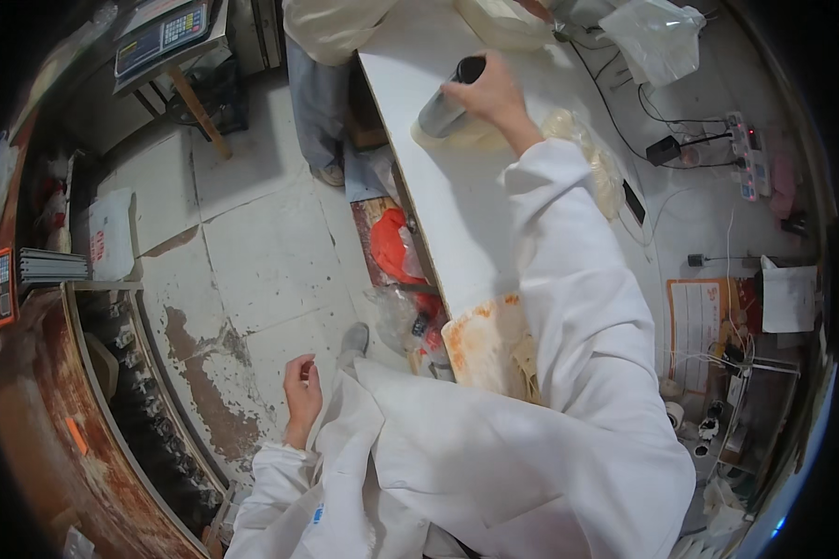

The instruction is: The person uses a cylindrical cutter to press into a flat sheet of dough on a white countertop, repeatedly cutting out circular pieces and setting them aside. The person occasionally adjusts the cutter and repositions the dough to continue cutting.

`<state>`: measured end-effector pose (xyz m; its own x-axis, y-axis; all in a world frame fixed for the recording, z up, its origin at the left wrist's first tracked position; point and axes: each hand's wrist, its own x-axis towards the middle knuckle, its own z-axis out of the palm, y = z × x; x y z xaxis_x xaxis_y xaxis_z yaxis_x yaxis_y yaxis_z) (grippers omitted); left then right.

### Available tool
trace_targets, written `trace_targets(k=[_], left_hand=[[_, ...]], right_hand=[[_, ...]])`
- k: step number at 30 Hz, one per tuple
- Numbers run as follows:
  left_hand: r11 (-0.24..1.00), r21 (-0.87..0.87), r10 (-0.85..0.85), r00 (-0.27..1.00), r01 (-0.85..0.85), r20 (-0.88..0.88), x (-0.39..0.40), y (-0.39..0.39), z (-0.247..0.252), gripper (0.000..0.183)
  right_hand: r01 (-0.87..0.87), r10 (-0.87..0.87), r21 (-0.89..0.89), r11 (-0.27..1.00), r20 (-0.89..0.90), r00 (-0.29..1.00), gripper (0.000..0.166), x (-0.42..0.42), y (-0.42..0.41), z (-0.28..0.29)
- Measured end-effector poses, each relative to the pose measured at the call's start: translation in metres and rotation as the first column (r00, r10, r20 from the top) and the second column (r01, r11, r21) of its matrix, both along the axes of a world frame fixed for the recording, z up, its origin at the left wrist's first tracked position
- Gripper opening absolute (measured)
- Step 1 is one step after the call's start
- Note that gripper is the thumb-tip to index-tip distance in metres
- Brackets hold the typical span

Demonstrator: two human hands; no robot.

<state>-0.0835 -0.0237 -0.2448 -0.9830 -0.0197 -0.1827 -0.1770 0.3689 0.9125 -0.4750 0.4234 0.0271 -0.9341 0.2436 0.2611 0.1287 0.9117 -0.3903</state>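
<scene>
My right hand point(493, 91) grips a translucent grey cylindrical container point(444, 114) by its black top end point(470, 68). The container leans over the far part of a white worktable point(461, 209). Below and beside it lies a pale, cream-coloured flat piece point(477, 136), perhaps dough. To the right of that rests a clear plastic bag with pale yellow contents point(598, 164), partly behind my white sleeve. Down at my left side, away from the table, my left hand point(302, 398) hangs with loosely bent fingers and holds nothing.
Another person point(318, 91) stands at the table's far left corner. A stained pale board point(486, 342) lies at the near end. Along the right run cables and a power strip point(748, 157); a phone point(633, 201) lies nearby. A digital scale point(164, 38) sits far left; red bags point(391, 244) lie under the table.
</scene>
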Motion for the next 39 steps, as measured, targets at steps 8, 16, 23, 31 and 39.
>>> trace_targets(k=[8,16,23,31,39], left_hand=[[0.975,0.097,-0.197,0.979,0.2,-0.044,-0.051,0.052,0.01,0.025],[0.805,0.224,-0.506,0.833,0.549,-0.223,-0.066,0.168,0.083,0.022],[0.491,0.344,-0.772,0.583,0.8,-0.254,0.015,0.269,0.136,0.027],[0.279,0.064,-0.747,0.258,0.958,-0.612,0.086,0.368,0.159,0.053],[0.253,0.145,-0.842,0.291,0.957,-0.454,0.113,0.403,0.158,0.049]], right_hand=[[-0.025,0.063,0.125,0.992,-0.31,0.949,0.075,0.088,0.034,0.173],[0.025,-0.008,0.09,0.996,-0.185,0.983,0.069,0.369,0.078,0.199],[0.35,-0.352,0.047,0.936,0.052,0.935,0.07,0.596,0.096,0.174],[0.46,-0.448,-0.067,0.885,0.139,0.883,0.073,0.679,0.077,0.147],[0.371,-0.368,-0.031,0.928,0.075,0.927,0.072,0.682,0.074,0.135]])
